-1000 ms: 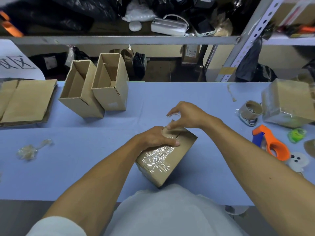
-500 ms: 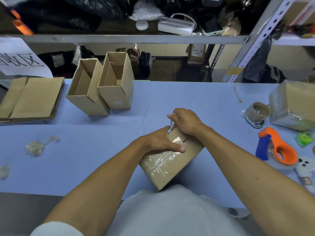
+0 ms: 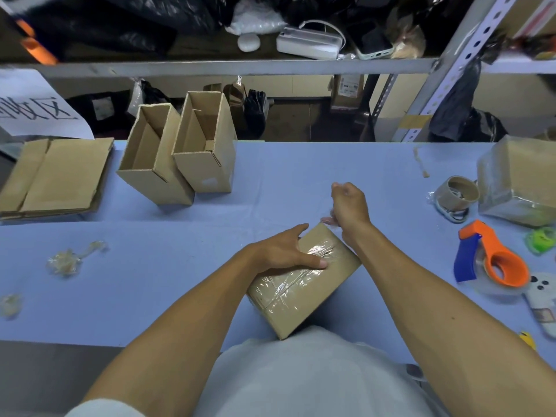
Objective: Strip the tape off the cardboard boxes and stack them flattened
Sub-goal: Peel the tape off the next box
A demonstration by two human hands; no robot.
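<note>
A small sealed cardboard box (image 3: 304, 287) with clear tape over its top lies tilted at the table's near edge. My left hand (image 3: 282, 251) presses flat on its top, thumb along the taped seam. My right hand (image 3: 349, 206) is raised past the box's far corner, fingers pinched on a clear tape strip (image 3: 329, 220) that stretches from that corner. Two opened boxes (image 3: 156, 158) (image 3: 204, 145) stand at the back left. A stack of flattened boxes (image 3: 57, 176) lies at the far left. Another tape-wrapped box (image 3: 520, 179) sits at the far right.
An orange and blue tape dispenser (image 3: 493, 260) and a used tape core (image 3: 460, 192) lie on the right. Crumpled tape wads (image 3: 66, 260) rest on the blue table (image 3: 150, 281) at the left. A metal shelf (image 3: 240, 67) full of clutter runs along the back.
My right hand has lifted from the box's far end and moved up and away, pulling a tape strip off the corner. My left hand stays pressed on the box.
</note>
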